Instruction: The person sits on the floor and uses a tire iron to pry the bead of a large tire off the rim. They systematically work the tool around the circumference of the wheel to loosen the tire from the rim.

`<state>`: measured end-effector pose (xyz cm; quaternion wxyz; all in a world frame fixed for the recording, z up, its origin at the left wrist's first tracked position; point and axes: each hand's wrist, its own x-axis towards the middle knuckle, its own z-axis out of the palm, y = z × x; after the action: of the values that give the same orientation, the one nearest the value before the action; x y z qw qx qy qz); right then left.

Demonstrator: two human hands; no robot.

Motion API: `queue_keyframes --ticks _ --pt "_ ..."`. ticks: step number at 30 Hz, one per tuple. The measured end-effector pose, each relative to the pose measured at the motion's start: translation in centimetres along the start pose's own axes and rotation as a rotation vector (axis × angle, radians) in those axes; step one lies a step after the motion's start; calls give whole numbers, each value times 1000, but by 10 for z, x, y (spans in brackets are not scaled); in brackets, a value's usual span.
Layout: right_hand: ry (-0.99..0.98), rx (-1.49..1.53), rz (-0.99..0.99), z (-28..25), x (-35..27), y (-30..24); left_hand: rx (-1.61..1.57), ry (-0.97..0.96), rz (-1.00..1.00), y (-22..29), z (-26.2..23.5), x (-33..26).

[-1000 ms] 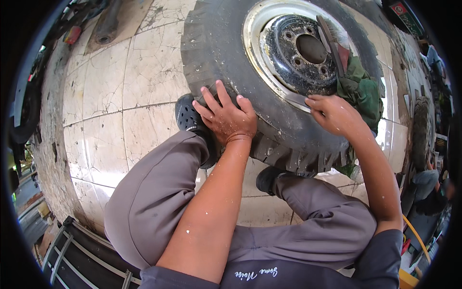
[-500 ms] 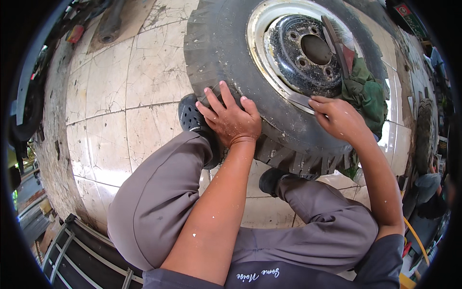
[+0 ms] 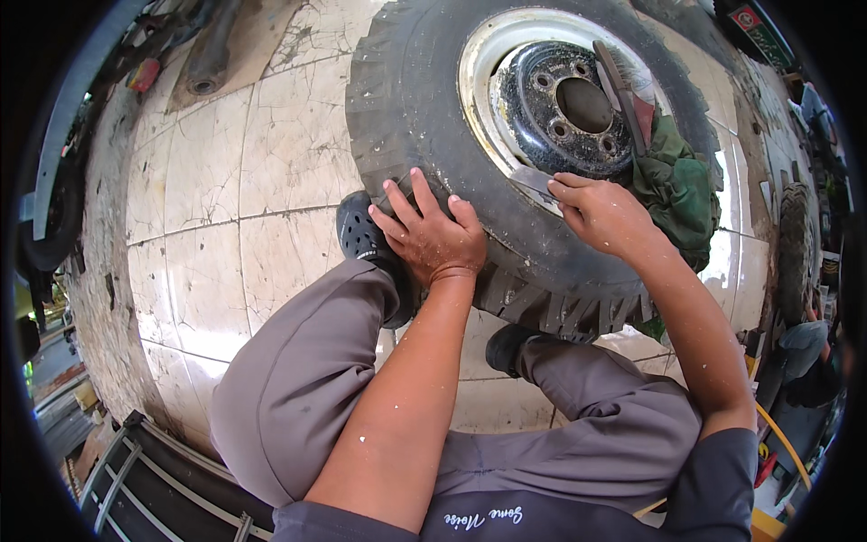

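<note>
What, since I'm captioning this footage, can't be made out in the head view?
All in the head view:
Blade, near end: hidden inside the right hand.
Left hand, palm: hidden by the back of it.
Tyre, far side: cut off by the top edge.
Rim, lower right: covered by the green cloth.

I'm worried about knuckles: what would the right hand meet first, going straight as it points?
Probably the white metal wheel rim, at the tip of its flat grey metal blade; depth is unclear.

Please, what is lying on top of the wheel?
On the wheel lie a green cloth and, apparently, a brush; the left hand rests on it too. What is beneath the cloth is covered and cannot be seen.
</note>
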<state>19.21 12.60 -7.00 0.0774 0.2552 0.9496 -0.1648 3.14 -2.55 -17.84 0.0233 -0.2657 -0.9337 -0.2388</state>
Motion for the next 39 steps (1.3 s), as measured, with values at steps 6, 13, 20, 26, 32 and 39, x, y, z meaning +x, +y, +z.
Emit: queue_keyframes --ticks 6,13,20,26,32,39 --pt "-57 -3 -31 -2 -15 13 7 32 -12 -7 -3 2" --pt "-100 64 -36 -10 7 20 7 -30 -18 -1 -4 4" --pt "-295 218 127 -23 -8 39 29 -41 -23 -2 -7 3" --pt "-279 52 136 -29 11 38 22 -31 -10 -3 -6 3" --pt "-192 -11 76 -22 -11 37 37 -17 10 -4 -3 3" --pt "-175 -35 72 -25 2 12 43 -58 -19 -2 -8 5"
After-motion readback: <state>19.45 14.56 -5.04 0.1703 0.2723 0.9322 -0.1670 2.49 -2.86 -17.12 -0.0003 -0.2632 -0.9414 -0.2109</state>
